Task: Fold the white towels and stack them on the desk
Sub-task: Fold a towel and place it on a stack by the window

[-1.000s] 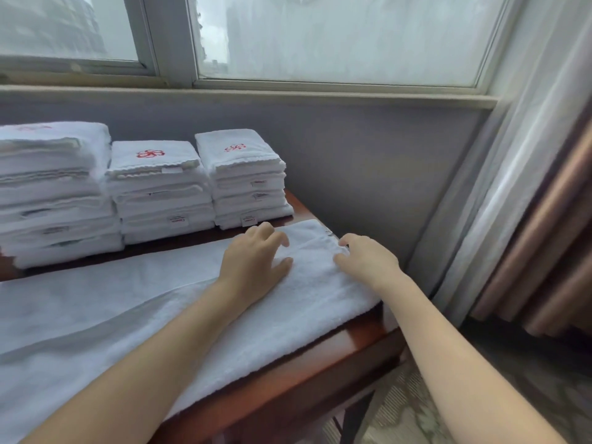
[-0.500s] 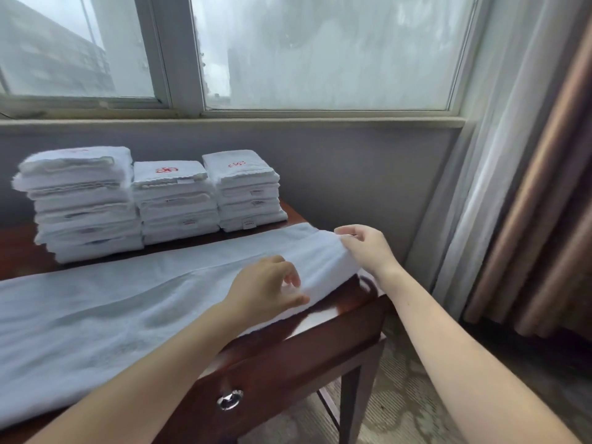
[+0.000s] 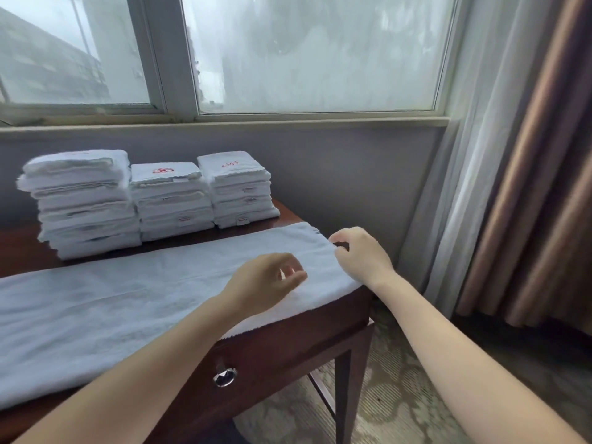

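My right hand point(image 3: 362, 256) pinches towel point(image 3: 128, 302) edge at its 3 o'clock end; my left hand point(image 3: 266, 282) curled over it, grip unclear. Folded stacks point(image 3: 173, 200) on tabletop point(image 3: 19, 251) at 10 o'clock.

A long towel point(image 3: 128, 299) lies along the front of the desk point(image 3: 288, 342), its right end at the desk's right edge. Behind it, under the window point(image 3: 320, 52), three towel stacks point(image 3: 169, 197) stand side by side. The left hand point(image 3: 266, 286) is above the towel's right part, the right hand point(image 3: 362, 254) at its right end; a curtain point(image 3: 528, 187) hangs further right.
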Tool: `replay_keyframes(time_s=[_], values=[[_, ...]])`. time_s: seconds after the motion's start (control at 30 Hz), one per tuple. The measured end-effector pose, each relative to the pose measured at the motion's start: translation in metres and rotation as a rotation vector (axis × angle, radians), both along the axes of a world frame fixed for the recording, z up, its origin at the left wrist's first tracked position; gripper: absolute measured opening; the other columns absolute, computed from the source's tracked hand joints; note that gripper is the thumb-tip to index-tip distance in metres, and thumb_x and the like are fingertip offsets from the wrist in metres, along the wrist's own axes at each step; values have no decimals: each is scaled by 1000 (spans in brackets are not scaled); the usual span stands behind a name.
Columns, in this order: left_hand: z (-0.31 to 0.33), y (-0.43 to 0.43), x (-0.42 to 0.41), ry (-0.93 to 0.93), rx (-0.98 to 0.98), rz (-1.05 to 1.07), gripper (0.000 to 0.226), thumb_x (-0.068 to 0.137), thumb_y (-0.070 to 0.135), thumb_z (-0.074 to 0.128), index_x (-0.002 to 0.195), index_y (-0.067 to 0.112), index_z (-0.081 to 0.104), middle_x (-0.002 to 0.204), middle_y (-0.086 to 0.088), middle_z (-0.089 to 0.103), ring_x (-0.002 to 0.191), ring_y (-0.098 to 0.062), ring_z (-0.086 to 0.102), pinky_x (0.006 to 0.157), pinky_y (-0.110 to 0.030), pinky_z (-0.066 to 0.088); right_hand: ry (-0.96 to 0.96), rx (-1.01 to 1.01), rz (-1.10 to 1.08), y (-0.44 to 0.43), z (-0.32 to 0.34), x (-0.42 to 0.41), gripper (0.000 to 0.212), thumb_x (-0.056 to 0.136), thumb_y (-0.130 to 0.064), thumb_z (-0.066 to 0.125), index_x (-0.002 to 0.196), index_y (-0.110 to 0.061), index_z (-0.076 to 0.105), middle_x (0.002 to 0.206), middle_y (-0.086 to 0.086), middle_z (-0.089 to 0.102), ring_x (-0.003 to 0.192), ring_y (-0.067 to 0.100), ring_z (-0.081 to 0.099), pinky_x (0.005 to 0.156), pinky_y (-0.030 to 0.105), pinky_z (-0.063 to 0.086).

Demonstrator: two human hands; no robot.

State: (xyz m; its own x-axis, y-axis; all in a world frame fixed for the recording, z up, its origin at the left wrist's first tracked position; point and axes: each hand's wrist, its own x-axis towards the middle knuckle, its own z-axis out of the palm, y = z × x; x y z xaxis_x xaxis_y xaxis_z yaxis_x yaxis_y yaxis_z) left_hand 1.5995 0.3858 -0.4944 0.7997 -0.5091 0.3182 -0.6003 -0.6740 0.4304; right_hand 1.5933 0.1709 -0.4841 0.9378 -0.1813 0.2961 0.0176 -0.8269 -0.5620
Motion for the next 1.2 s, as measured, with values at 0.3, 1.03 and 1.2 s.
replay_keyframes(time_s=[0.3,1.03,1.2], values=[[-29,45,23,124,391,335,55,102,52,22,154,34,23,164,3,14,151,-15,8,122,-48,1,311,-397,324,77,-37,33,52,103,-48,20,154,-36,21,164,-3,10,151,22,0,118,57,-7],[-23,112,42,90,470,476,61,100,58,22,154,30,21,163,-4,17,150,-19,13,122,-45,1,257,-347,428,109,-21,84,52,103,-46,31,153,-30,29,164,-5,14,151,13,4,120,49,-2],[-24,200,6,127,483,620,62,100,59,20,155,30,20,164,0,16,151,-16,11,122,-44,2,164,-318,753,206,-16,63,50,104,-39,36,153,-27,30,163,-5,18,150,10,7,121,38,-1]])
